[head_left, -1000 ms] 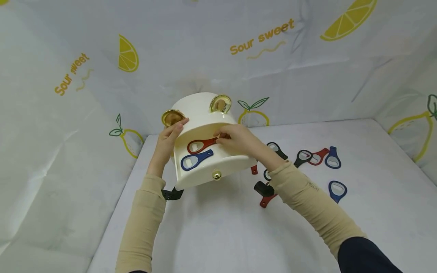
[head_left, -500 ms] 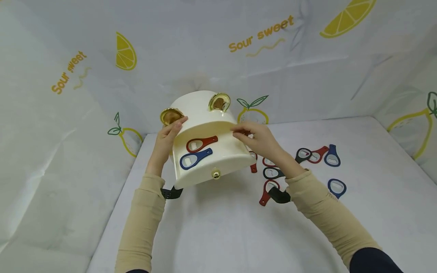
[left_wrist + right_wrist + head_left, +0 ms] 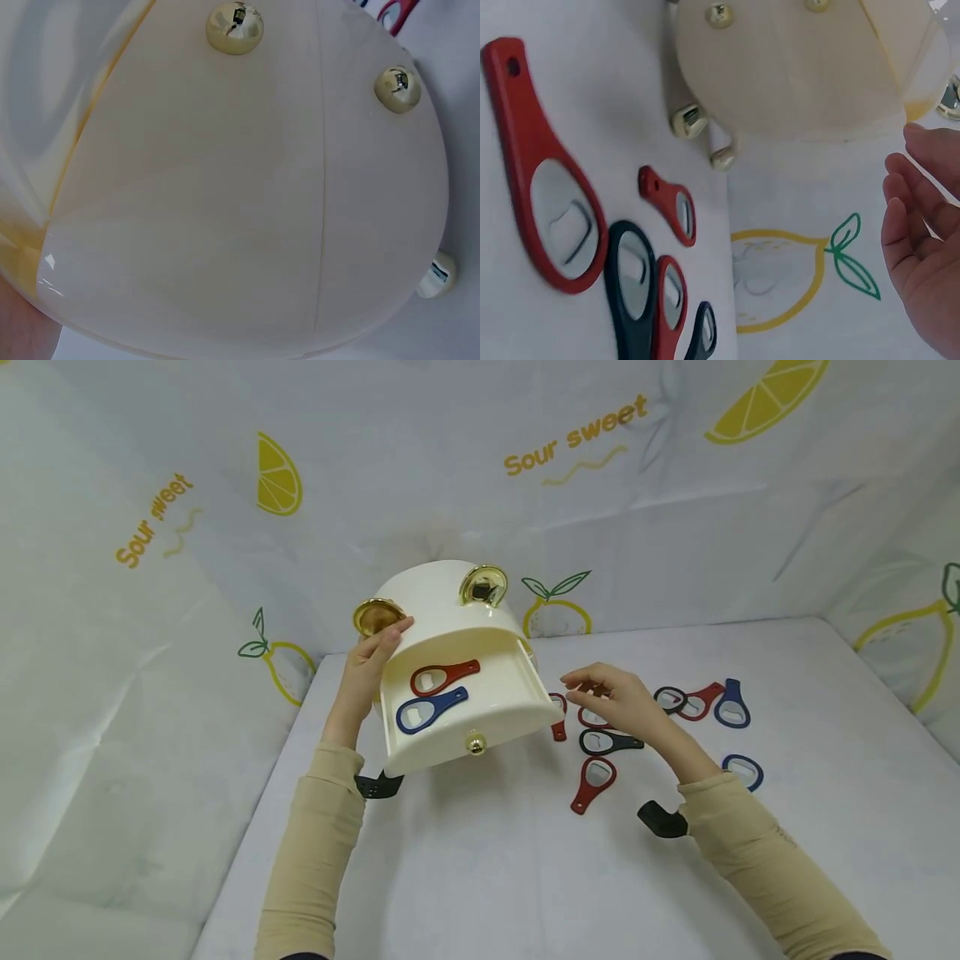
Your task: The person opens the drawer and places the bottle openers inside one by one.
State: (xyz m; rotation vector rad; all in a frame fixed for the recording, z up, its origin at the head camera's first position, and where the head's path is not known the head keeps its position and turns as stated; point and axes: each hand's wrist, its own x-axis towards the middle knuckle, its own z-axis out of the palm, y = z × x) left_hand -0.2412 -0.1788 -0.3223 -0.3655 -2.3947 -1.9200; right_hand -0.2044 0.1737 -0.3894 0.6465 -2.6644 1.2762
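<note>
A glossy white storage box (image 3: pixel 442 597) with gold ear shapes stands towards the back of the table, its upper drawer (image 3: pixel 504 672) pulled out. Inside the drawer lie a red bottle opener (image 3: pixel 462 670) and, in front of it, a blue bottle opener (image 3: pixel 450 700). My left hand (image 3: pixel 363 672) rests at the box's upper left edge, fingertips just below the left gold ear (image 3: pixel 372 612). To the right of the drawer is my right hand (image 3: pixel 622 700), fingers loosely bent and holding nothing. In the right wrist view it shows beside the box, thumb and fingers apart.
Several more bottle openers lie right of the box, among them a red one (image 3: pixel 591 783), a black one (image 3: pixel 609 742) and a blue one (image 3: pixel 732 706). A gold knob (image 3: pixel 476 744) sticks out from the drawer front. Behind hangs a lemon-print cloth (image 3: pixel 420 460).
My right hand has let go of the red bottle opener in the drawer and moved out to the right and down, over the table. The left hand has stayed at the box.
</note>
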